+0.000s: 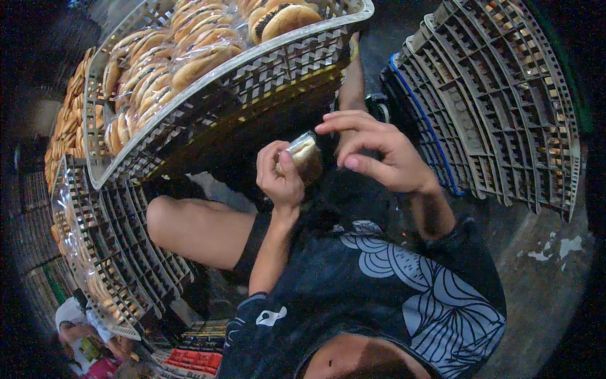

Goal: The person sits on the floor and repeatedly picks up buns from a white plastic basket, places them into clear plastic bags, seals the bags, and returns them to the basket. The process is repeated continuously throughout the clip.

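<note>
My left hand [278, 178] is closed around a bun in a clear plastic bag [304, 153], with the thumb pressed along its near side. My right hand [386, 151] hovers just right of the bagged bun with its thumb and fingers apart. Its index fingertip comes close to the top end of the bag; whether it touches the plastic, I cannot tell. Ahead of both hands stands a pale plastic crate [252, 55] heaped with bagged buns [205, 66] that have a dark filling.
Stacked lattice crates [486, 104] rise at the right, one with a blue rim. More crates [136, 221] holding buns stand at the left, beside my bent knee [165, 218]. Another person [85, 335] is at the lower left, near a red crate [194, 360].
</note>
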A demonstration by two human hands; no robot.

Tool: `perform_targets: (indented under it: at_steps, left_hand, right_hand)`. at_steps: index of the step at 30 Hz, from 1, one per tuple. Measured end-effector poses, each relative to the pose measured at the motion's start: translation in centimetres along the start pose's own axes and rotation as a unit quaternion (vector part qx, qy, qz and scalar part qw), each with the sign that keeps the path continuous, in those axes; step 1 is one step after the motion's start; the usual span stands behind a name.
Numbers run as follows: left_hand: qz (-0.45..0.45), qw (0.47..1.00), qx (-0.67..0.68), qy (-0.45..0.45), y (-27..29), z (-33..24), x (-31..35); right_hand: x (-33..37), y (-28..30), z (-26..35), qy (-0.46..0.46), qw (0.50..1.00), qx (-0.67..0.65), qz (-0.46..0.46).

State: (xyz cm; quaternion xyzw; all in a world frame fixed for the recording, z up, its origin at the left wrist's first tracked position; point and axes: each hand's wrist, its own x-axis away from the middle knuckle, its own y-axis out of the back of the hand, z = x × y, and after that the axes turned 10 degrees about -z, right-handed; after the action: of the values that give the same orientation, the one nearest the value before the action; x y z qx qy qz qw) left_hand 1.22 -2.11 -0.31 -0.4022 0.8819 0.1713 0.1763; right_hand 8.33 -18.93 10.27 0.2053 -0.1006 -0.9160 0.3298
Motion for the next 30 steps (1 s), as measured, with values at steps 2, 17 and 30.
perform_targets:
  at_steps: [2, 17, 30]
  left_hand:
    - [-0.005, 0.999, 0.001, -0.034, 0.1, -0.1, 0.0]
    - [0.039, 0.976, 0.169, -0.130, 0.4, -1.7, 0.9]
    - [-0.041, 0.906, -0.045, -0.418, -9.6, -5.4, -22.5]
  right_hand:
    - [0.3, -0.3, 0.3, 0.018, 0.999, -0.016, 0.024]
    - [-2.7, -4.3, -10.6, -0.247, 0.938, 0.043, 0.241]
    - [-8.0, 6.6, 0.2, -0.014, 0.920, -0.014, -0.391]
